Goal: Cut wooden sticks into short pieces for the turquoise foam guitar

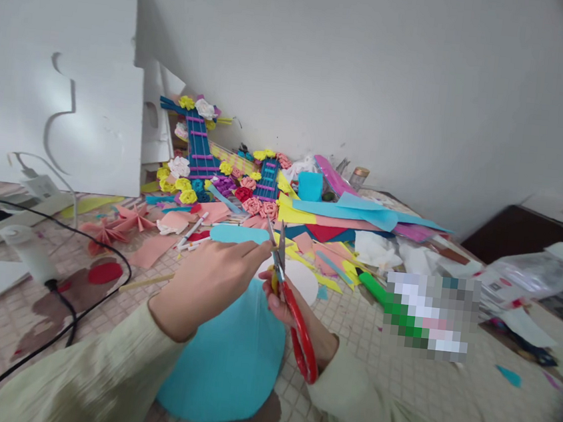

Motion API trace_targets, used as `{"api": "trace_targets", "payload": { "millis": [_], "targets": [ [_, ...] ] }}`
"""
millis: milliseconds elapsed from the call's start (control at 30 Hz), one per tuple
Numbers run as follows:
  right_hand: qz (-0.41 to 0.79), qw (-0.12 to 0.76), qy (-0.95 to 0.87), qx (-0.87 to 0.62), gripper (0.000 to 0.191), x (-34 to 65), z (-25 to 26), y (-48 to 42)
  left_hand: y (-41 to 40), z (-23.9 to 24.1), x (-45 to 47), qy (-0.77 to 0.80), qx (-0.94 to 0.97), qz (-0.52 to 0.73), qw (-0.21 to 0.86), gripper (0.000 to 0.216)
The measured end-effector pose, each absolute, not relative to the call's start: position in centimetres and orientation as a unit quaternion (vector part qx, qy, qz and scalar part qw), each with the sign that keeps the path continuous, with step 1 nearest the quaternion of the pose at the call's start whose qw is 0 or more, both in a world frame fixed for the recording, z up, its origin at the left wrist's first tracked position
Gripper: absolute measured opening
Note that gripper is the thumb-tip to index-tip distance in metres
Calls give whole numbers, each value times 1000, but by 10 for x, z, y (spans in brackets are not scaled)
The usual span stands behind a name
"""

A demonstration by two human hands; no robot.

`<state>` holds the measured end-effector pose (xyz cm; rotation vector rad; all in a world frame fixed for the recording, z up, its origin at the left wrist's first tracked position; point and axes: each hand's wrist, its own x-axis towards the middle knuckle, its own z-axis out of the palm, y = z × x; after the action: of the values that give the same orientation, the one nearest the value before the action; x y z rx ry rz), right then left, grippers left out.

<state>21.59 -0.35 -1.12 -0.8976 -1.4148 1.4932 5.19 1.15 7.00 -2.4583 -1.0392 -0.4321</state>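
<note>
My left hand pinches the top edge of a turquoise paper sheet that hangs down between my arms. My right hand grips red-handled scissors; their blades point up and away, nearly together, right beside my left fingertips at the sheet's upper edge. Both sleeves are pale cream. Behind the blades lies a small white paper disc and another turquoise piece on the floor.
A heap of coloured paper sheets, paper flowers and blue ladder-like crafts lies against the wall. A white glue gun with black cable rests at left, white foam boards behind it. A green marker and plastic packaging lie right.
</note>
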Motion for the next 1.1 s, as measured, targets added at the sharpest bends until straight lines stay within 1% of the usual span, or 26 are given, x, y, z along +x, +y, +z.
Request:
{"api": "trace_targets", "payload": {
  "millis": [167,300,467,567,733,833,933,1100],
  "targets": [
    [601,421,-570,-370,42,217,-11,-2,12,69,51,-364,-887,-163,234,18],
    [579,418,-596,-367,35,218,-13,-1,12,70,52,-361,-886,-156,247,19],
    [567,421,-608,-363,28,218,-16,0,12,70,52,-351,-903,-120,216,22],
    [567,424,-608,-361,23,219,-16,1,12,69,51,-352,-905,-101,215,24],
    [565,410,-615,-366,27,221,-16,3,11,68,51,-345,-902,-93,243,27],
    [567,408,-617,-363,26,221,-16,5,11,68,52,-352,-898,-84,252,27],
    [569,403,-619,-361,25,221,-16,7,12,68,53,-371,-895,-76,238,25],
    [550,421,-618,-371,23,220,-16,6,13,69,54,-393,-899,-75,176,24]
  ]
}}
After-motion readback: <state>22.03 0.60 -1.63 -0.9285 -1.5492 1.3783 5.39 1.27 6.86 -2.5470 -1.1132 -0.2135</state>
